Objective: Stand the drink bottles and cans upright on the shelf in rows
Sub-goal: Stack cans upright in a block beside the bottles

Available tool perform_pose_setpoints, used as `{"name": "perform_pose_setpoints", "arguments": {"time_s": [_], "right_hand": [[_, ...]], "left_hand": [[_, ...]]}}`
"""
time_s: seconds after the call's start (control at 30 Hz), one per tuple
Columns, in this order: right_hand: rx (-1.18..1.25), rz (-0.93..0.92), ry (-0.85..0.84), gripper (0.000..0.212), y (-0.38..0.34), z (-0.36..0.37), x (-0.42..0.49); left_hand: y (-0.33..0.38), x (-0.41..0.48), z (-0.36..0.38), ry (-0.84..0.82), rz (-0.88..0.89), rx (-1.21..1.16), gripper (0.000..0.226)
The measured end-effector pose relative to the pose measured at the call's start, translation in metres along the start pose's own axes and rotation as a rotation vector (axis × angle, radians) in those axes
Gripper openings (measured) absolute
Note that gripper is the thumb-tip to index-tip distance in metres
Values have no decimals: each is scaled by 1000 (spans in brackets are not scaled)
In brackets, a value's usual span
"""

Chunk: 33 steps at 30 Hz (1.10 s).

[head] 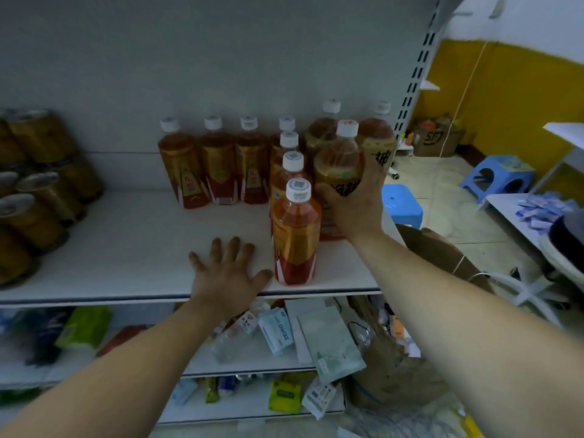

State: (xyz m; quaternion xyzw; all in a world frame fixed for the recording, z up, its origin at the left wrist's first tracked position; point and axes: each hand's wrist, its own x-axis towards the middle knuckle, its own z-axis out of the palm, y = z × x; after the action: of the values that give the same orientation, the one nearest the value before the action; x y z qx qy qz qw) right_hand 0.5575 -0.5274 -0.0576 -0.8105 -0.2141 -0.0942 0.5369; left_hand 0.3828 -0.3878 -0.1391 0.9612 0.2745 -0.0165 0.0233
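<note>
Several amber tea bottles with white caps stand upright on the white shelf (132, 248). Three stand in a row along the back (218, 162), and a column runs forward to the front bottle (295, 235). At the right stand larger bottles. My right hand (357, 200) is wrapped around the front large bottle (339, 162), which stands upright on the shelf. My left hand (229, 273) lies flat on the shelf with fingers spread, its thumb beside the front bottle. Gold cans (34, 197) are stacked at the left end of the shelf.
Lower shelves hold loose packets and a lying water bottle (227, 339). A brown cardboard box (442, 251) sits right of the shelf. Blue stools (403, 205) stand on the tiled floor beyond, near a slotted upright post (410, 86).
</note>
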Motion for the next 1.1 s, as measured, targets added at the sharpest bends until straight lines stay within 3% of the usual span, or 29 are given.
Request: {"name": "perform_pose_setpoints", "arguments": {"time_s": [0.37,0.43,0.53,0.63,0.8,0.97,1.1], "right_hand": [[0,20,-70,99,0,11,16],[-36,66,-138,98,-8,1,17],[-88,131,-234,101,-15,-10,12],[-105,153,-257,101,-20,-11,9],[-140,144,-230,100,-23,-11,13],[-161,138,-208,99,-24,0,9],[-131,104,-151,100,-16,9,6]], "left_hand": [[-1,5,-10,-129,-28,-59,72],[-3,2,-23,-155,-41,-275,78],[19,-14,-39,-19,54,-816,102],[62,-23,-39,150,-5,-1008,98],[64,-23,-36,240,-64,-1097,71],[15,-20,-35,355,-212,-1080,74],[-13,15,-41,277,-233,-1083,81]]}}
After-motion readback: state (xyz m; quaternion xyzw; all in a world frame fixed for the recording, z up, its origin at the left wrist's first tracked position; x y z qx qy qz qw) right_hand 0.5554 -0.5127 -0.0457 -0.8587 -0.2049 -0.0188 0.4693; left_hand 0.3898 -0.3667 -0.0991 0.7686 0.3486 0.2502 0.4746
